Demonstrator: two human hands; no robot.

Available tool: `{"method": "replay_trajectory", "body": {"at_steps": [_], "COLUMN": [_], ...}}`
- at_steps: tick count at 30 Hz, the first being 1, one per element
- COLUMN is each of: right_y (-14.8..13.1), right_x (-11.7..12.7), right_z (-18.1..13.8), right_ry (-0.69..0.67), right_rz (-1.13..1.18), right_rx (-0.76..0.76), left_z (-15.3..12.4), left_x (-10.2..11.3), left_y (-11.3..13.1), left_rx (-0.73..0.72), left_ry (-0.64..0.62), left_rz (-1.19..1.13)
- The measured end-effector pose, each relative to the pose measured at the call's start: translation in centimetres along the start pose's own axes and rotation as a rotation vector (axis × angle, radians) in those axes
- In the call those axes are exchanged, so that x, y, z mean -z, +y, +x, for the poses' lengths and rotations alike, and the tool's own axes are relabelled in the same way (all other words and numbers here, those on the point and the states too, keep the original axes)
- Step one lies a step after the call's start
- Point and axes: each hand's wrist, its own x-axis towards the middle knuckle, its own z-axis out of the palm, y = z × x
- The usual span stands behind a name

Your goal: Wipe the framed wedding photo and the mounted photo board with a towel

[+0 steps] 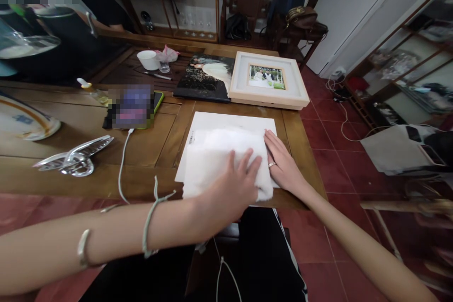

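Note:
A folded white towel [208,155] lies over a flat white board [230,119] near the table's front edge. The board has a small barcode label at its left side. My left hand [237,181] reaches across and presses on the towel, fingers spread and flat on the cloth. At the towel's right edge rests my right hand [283,160], its fingers stretched out along the board and touching the cloth's side; a ring is on one finger. Neither hand grips anything. Most of the board is hidden beneath the towel.
Behind the board lie a dark photo panel [203,78] and a white-framed photo [300,82]. To the left are a charging phone [157,99] with its white cable [123,163], a silver hair claw [76,158], a dropper bottle [95,92] and a white cup [148,59].

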Motion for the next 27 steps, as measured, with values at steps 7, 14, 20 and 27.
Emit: {"method": "replay_trajectory", "body": {"at_steps": [7,14,20,27], "right_y": [-0.3,0.3,0.1,0.1], "right_x": [0.0,0.3,0.6,0.5], "right_z": [0.0,0.2,0.1,0.0], "right_ry": [-0.003,0.049,0.141,0.138], "right_rz": [-0.005,0.288,0.519,0.525], "right_rx": [-0.02,-0.139,-0.281,-0.262], "left_z": [0.5,4.7,5.1,1.9], "left_x": [-0.6,-2.7,-1.9,-0.1], "left_y": [-2.5,-4.8,-0.6,4.5], "left_rx": [0.034,0.231,0.146,0.027], "left_ry": [0.06,0.149,0.126,0.113], "left_rz": [-0.053,-0.196,-0.211,-0.204]}}
